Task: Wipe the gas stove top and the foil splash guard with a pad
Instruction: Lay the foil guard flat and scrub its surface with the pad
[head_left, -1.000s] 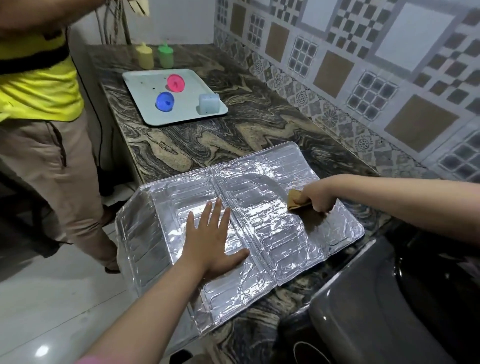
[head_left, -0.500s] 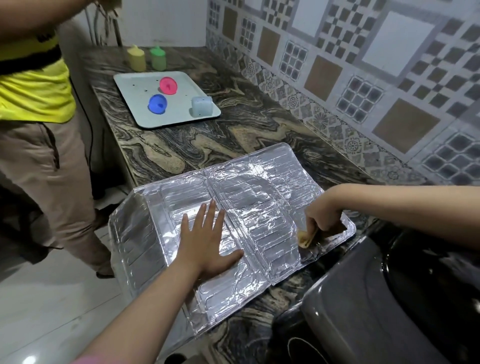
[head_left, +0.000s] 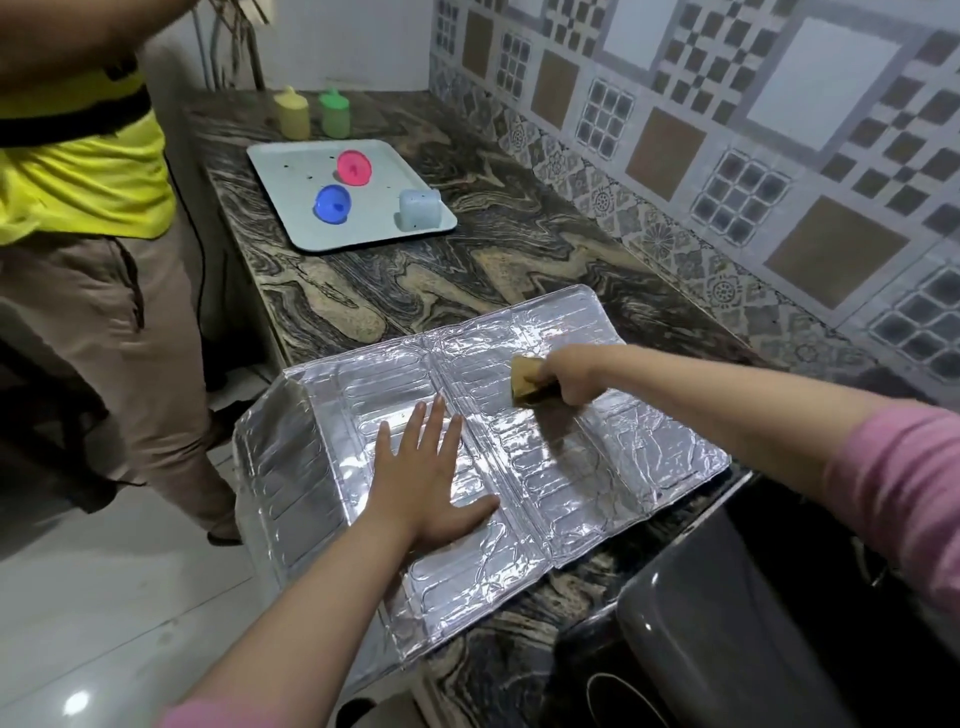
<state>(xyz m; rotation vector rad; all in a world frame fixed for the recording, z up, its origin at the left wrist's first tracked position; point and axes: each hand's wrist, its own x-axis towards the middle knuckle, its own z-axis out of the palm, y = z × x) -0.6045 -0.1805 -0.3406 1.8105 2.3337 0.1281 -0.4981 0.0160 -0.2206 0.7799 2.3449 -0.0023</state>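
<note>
The silver foil splash guard lies unfolded flat on the marbled counter, its left panel hanging past the counter's edge. My left hand presses flat on the middle panel, fingers spread. My right hand grips a yellow-brown pad and holds it against the right panel, near its far edge. The dark gas stove top shows at the bottom right, partly under my right arm.
A grey tray at the back holds a pink lid, a blue lid and a pale cup. Yellow and green bottles stand behind it. A person in a yellow shirt stands left. A tiled wall runs along the right.
My right hand carried the pad from the panel's near right corner back up toward its far edge. My left hand stayed flat on the foil.
</note>
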